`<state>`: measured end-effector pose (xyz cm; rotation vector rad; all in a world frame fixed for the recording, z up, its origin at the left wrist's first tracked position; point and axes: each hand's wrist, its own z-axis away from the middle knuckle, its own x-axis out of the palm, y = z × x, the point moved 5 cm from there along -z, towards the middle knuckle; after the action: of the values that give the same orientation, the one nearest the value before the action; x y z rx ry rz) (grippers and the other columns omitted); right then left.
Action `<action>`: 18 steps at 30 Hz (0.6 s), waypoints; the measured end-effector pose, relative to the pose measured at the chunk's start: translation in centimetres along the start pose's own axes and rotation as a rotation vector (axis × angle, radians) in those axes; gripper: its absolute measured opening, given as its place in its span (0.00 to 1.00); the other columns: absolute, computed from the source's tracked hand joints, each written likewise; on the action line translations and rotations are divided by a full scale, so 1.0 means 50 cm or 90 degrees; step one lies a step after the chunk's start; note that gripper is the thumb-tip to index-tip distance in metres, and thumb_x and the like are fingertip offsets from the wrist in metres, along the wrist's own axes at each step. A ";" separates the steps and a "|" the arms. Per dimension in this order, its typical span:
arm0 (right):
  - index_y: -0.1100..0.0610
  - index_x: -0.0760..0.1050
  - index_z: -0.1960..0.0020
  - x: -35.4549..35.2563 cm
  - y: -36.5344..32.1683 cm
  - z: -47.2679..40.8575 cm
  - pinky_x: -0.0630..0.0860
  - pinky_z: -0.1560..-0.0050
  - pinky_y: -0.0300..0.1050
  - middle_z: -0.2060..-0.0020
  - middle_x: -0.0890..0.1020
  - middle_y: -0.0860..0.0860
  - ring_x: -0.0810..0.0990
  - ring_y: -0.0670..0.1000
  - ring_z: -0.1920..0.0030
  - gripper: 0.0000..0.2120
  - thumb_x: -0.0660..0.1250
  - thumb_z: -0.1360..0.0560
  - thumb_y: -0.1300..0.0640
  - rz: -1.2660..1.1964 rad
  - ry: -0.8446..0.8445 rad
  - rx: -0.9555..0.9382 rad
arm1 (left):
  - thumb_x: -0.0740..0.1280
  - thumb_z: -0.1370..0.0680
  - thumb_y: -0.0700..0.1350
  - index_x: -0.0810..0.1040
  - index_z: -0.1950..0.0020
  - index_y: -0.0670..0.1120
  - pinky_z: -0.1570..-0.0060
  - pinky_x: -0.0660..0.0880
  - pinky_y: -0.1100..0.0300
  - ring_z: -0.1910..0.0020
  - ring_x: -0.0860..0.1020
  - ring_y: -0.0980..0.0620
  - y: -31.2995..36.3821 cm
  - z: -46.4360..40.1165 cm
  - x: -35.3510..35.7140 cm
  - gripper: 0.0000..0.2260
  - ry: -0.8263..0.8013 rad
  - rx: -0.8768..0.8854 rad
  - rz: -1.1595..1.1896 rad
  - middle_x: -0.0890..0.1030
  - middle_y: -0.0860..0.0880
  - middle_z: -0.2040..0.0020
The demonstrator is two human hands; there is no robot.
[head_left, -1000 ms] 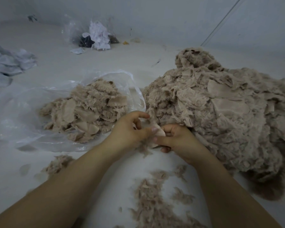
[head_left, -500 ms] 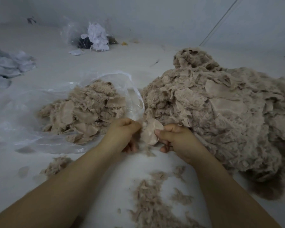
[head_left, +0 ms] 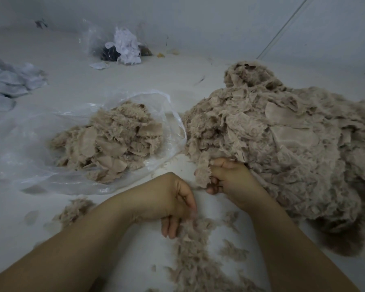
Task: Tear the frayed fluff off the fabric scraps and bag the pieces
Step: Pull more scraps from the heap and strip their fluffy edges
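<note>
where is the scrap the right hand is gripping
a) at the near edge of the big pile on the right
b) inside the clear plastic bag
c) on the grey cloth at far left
a: the right hand grips the scrap against the near edge of the big pile, outside the plastic bag.

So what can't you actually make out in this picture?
All in the head view:
- Left hand: its fingertips are motion-blurred; whether they pinch fluff is unclear.
- Scrap in the right hand: the fingers cover its lower part.
- Big scrap pile: cut off by the right edge.
- Far bag: contents too small and dim to identify.
- Grey cloth: cut off by the left edge.
</note>
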<state>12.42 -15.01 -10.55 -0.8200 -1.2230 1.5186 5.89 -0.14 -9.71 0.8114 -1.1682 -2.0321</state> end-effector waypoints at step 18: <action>0.55 0.82 0.66 0.006 -0.004 0.000 0.77 0.70 0.38 0.76 0.71 0.46 0.72 0.43 0.73 0.19 0.63 0.19 0.54 -0.012 -0.045 -0.037 | 0.60 0.20 0.35 0.77 0.57 0.40 0.81 0.61 0.66 0.83 0.68 0.51 0.052 -0.020 -0.141 0.09 0.542 0.190 0.380 0.79 0.44 0.70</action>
<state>12.39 -14.72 -10.32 -0.7968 -1.3290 1.5144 11.47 3.85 -6.48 1.1403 -1.0249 -0.8755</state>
